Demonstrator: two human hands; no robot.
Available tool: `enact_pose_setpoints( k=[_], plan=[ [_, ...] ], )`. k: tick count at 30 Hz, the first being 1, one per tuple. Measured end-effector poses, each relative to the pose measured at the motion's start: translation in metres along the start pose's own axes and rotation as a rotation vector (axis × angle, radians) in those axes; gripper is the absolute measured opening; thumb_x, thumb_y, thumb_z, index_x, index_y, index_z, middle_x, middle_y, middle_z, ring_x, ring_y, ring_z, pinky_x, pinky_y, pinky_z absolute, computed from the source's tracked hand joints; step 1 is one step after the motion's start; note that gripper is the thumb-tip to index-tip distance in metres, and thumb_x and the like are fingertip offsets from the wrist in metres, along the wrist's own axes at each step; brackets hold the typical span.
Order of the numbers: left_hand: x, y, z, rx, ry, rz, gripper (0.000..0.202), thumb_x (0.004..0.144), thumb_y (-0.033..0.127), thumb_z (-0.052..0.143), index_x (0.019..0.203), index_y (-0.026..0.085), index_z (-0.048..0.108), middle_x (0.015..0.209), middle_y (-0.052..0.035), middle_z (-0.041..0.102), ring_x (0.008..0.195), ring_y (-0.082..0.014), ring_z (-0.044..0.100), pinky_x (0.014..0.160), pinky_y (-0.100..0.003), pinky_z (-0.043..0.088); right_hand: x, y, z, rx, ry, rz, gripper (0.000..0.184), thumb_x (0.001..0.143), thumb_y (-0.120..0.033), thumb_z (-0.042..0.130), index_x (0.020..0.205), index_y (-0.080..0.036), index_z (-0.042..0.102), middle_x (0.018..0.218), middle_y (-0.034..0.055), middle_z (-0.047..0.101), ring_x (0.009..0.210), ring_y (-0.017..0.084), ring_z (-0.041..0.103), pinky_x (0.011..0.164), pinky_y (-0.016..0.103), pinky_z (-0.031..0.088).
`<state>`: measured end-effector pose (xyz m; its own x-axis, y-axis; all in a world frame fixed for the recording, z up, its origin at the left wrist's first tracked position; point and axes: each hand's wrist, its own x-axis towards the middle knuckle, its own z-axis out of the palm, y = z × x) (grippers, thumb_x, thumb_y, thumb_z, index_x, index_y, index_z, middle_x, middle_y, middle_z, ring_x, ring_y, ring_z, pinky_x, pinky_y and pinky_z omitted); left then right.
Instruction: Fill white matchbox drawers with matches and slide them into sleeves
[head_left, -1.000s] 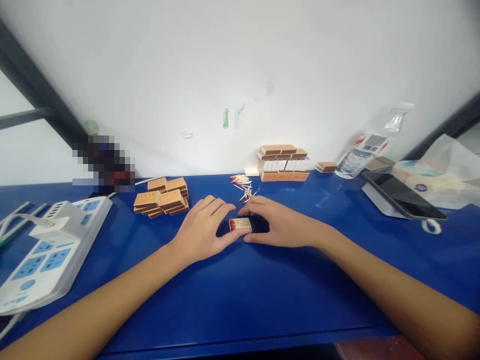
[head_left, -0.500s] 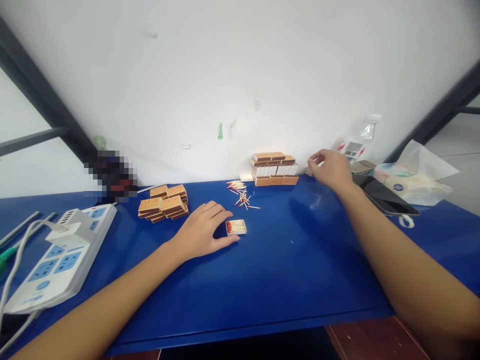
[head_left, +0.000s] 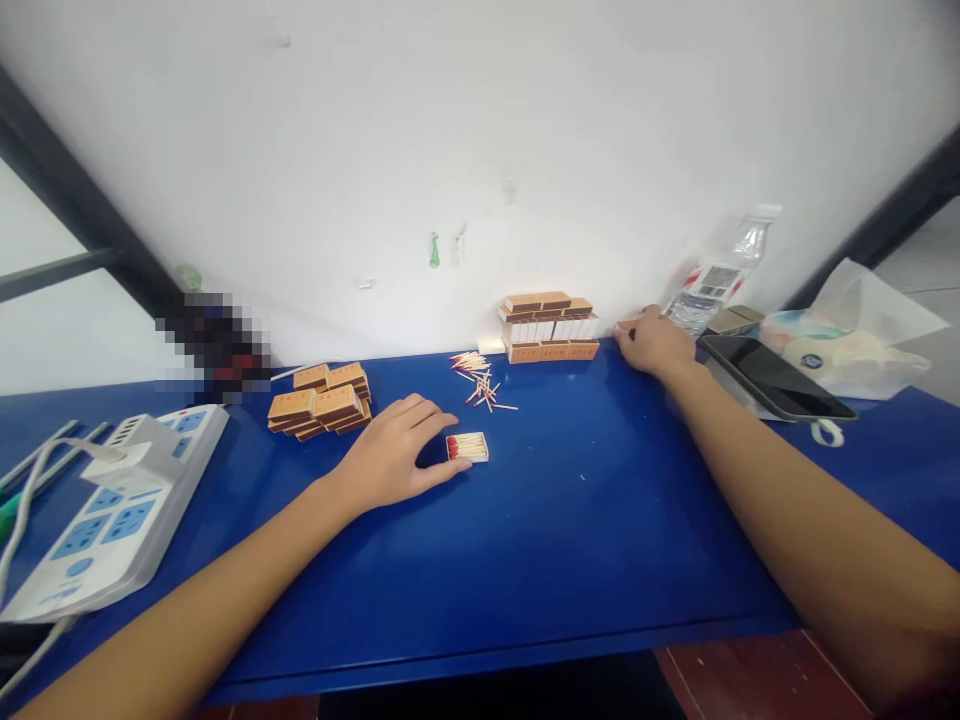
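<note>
An open matchbox tray [head_left: 478, 447] full of red-headed matches lies on the blue table. My left hand [head_left: 397, 450] rests around its left end with thumb and fingers spread; the thumb touches the near edge. By the wall, my right hand [head_left: 656, 342] has its fingers closed on a small orange-brown matchbox [head_left: 624, 327], mostly hidden by the hand. Loose matches [head_left: 481, 385] lie in a heap behind the tray. A stack of matchboxes [head_left: 553, 350] stands against the wall between my hands, and a pile of matchboxes [head_left: 319, 405] lies left of my left hand.
A white power strip [head_left: 142, 520] with a plugged-in charger and cable is at the left. To the right are a clear bottle [head_left: 712, 280] leaning on the wall, a phone [head_left: 780, 378] and a tissue pack [head_left: 840, 350]. The table's front edge [head_left: 495, 660] runs below.
My right hand has lowered towards the table by the wall and its fingers have closed on the small matchbox. My left hand stays by the tray. The view has shifted slightly.
</note>
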<state>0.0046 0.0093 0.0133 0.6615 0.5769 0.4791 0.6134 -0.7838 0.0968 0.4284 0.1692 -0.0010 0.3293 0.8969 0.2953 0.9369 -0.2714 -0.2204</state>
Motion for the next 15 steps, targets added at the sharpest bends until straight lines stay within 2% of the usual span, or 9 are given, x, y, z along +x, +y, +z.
enact_pose_setpoints(
  k=[2,5,7,10,12,15],
  plan=[
    [0.0,0.0,0.0,-0.011,0.004,-0.007,0.043,0.098,0.052,0.068,0.124,0.017,0.069,0.108,-0.0102,0.072,0.101,-0.026,0.066,0.091,-0.045,0.057,-0.001,-0.001,0.002,0.009,0.004,0.014,0.064,0.098,-0.045,0.055,0.141,0.003,0.051,0.125,0.0371,0.067,0.112,0.046,0.067,0.089,0.053,0.051],
    [0.0,0.0,-0.001,-0.021,0.013,-0.008,0.043,0.098,0.051,0.068,0.125,0.017,0.068,0.109,-0.0106,0.073,0.102,-0.0262,0.066,0.092,-0.046,0.057,-0.005,-0.002,-0.003,0.053,0.086,-0.023,0.062,0.096,-0.043,0.057,0.139,0.002,0.054,0.123,0.038,0.067,0.109,0.045,0.068,0.088,0.052,0.05],
    [0.0,0.0,-0.002,-0.014,0.017,-0.012,0.044,0.098,0.051,0.068,0.127,0.018,0.067,0.111,-0.0111,0.073,0.103,-0.0269,0.066,0.092,-0.047,0.057,-0.01,-0.006,-0.017,0.074,0.154,-0.059,0.061,0.098,-0.045,0.056,0.139,0.0,0.055,0.124,0.0375,0.066,0.109,0.044,0.068,0.09,0.051,0.05],
    [0.0,0.001,-0.001,0.011,0.048,-0.025,0.044,0.099,0.048,0.068,0.131,0.017,0.064,0.112,-0.0113,0.074,0.102,-0.0278,0.066,0.091,-0.048,0.057,-0.025,-0.021,-0.051,0.073,0.276,-0.086,0.063,0.1,-0.046,0.054,0.147,-0.005,0.049,0.136,0.0345,0.062,0.117,0.046,0.064,0.095,0.054,0.048],
    [0.0,0.003,-0.001,-0.008,0.11,-0.049,0.046,0.099,0.044,0.069,0.135,0.017,0.062,0.111,-0.0105,0.073,0.103,-0.027,0.067,0.092,-0.047,0.057,-0.045,-0.04,-0.074,0.127,0.424,-0.208,0.061,0.101,-0.049,0.054,0.147,-0.01,0.049,0.138,0.0296,0.063,0.118,0.044,0.065,0.094,0.053,0.049],
    [-0.001,0.008,-0.002,-0.11,0.245,-0.143,0.056,0.096,0.041,0.073,0.144,0.02,0.054,0.113,-0.0082,0.073,0.105,-0.0239,0.068,0.095,-0.044,0.057,-0.093,-0.079,-0.091,0.221,0.447,-0.482,0.062,0.102,-0.053,0.055,0.148,-0.012,0.049,0.133,0.0249,0.068,0.11,0.037,0.068,0.088,0.046,0.052]
  ],
)
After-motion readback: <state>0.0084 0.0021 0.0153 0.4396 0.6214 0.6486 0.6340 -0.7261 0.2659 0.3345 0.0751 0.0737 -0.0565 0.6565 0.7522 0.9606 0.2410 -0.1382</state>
